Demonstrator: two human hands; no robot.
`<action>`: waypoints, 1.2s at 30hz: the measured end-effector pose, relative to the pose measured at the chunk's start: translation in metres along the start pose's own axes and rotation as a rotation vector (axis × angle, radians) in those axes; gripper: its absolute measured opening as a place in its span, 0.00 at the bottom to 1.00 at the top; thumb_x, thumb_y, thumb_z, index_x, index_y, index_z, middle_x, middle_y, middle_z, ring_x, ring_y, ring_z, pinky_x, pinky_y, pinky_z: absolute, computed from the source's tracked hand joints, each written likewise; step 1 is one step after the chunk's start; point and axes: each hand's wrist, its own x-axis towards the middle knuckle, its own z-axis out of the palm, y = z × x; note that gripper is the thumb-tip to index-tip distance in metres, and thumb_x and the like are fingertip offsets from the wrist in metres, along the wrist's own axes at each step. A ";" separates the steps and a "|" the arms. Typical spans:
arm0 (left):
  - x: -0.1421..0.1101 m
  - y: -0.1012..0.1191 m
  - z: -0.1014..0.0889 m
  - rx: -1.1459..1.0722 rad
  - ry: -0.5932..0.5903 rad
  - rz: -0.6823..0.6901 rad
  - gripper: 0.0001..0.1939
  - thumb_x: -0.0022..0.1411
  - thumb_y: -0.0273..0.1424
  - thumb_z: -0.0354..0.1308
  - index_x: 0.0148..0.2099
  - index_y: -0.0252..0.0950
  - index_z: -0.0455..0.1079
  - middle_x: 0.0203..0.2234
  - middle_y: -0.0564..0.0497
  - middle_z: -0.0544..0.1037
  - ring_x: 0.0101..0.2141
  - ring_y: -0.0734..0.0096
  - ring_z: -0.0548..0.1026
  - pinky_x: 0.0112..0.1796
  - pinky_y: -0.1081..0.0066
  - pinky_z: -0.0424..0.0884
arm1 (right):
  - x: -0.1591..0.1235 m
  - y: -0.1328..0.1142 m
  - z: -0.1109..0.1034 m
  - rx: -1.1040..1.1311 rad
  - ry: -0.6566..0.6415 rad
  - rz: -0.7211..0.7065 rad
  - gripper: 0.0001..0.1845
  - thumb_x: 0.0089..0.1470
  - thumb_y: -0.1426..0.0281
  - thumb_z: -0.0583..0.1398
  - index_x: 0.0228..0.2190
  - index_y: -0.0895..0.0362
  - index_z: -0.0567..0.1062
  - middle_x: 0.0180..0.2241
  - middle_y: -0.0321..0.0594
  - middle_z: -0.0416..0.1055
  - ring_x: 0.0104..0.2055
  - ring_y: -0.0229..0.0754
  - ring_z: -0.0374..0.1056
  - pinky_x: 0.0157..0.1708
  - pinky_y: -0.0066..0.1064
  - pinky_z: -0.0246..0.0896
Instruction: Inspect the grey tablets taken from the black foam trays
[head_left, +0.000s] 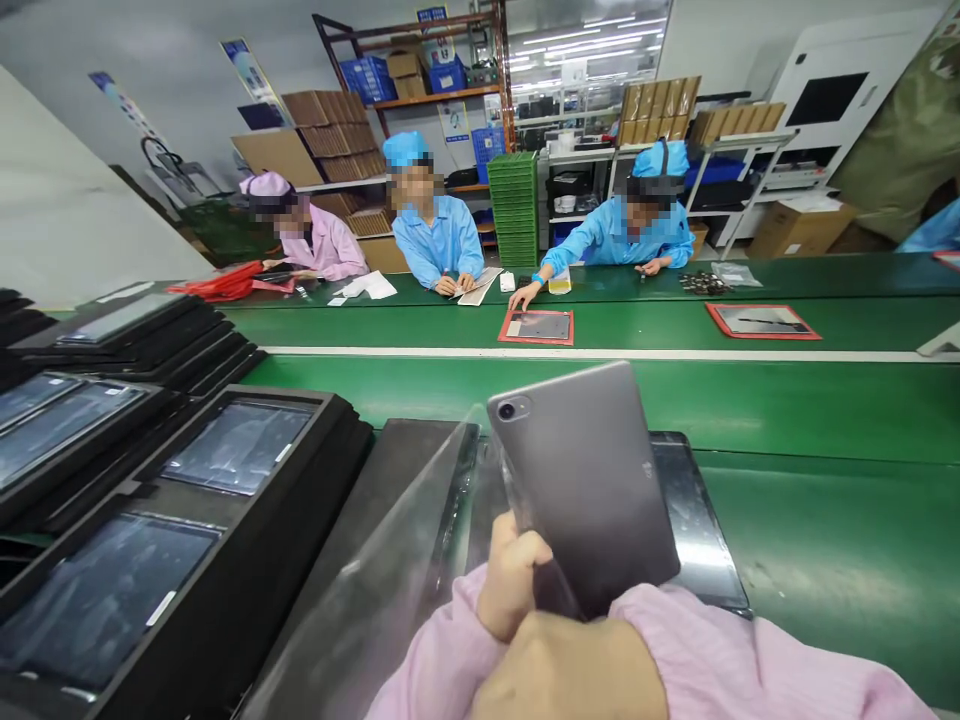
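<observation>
I hold a grey tablet point(592, 485) upright in front of me, its back and camera lens facing me. My left hand point(510, 580) is closed on its lower left edge, thumb on the back. My right hand point(570, 665) is curled at the tablet's bottom edge, with only the back of the hand showing. A clear plastic film point(405, 570) hangs loose to the left of the tablet, beside my left hand. Under and behind the tablet lies a glossy black tray point(701, 530) on the green bench.
Stacked black trays point(225, 470) holding tablets fill the left side. A green conveyor belt point(787, 400) runs across, carrying two red-framed trays point(536, 326) point(761, 320). Three seated people work along its far side, one in a pink coat point(319, 245), two in blue point(439, 240) point(630, 235).
</observation>
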 end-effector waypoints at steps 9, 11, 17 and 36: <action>-0.006 -0.003 0.000 -0.079 0.014 -0.047 0.07 0.27 0.24 0.48 0.18 0.35 0.61 0.13 0.58 0.63 0.18 0.77 0.59 0.20 0.74 0.56 | -0.007 -0.012 -0.031 0.232 0.226 0.062 0.20 0.56 0.54 0.52 0.20 0.51 0.71 0.17 0.30 0.66 0.21 0.33 0.64 0.22 0.23 0.58; -0.001 0.004 0.001 -0.099 0.030 0.021 0.05 0.28 0.24 0.49 0.16 0.35 0.58 0.12 0.58 0.60 0.17 0.80 0.57 0.20 0.75 0.54 | -0.017 -0.002 -0.057 0.163 0.352 0.215 0.21 0.55 0.54 0.54 0.17 0.52 0.67 0.14 0.30 0.64 0.17 0.33 0.60 0.18 0.25 0.55; 0.004 0.004 0.000 0.127 0.131 0.236 0.04 0.34 0.23 0.52 0.19 0.35 0.64 0.14 0.57 0.65 0.19 0.76 0.61 0.22 0.73 0.58 | -0.030 0.030 -0.079 0.033 0.845 0.712 0.24 0.40 0.53 0.61 0.38 0.53 0.67 0.27 0.40 0.74 0.27 0.45 0.70 0.28 0.34 0.67; 0.058 -0.062 -0.067 1.661 0.009 0.456 0.25 0.60 0.33 0.49 0.59 0.35 0.62 0.61 0.37 0.57 0.62 0.46 0.52 0.56 0.40 0.48 | 0.004 0.122 0.017 0.139 0.663 0.793 0.21 0.47 0.75 0.55 0.45 0.58 0.72 0.57 0.53 0.61 0.58 0.56 0.56 0.56 0.53 0.49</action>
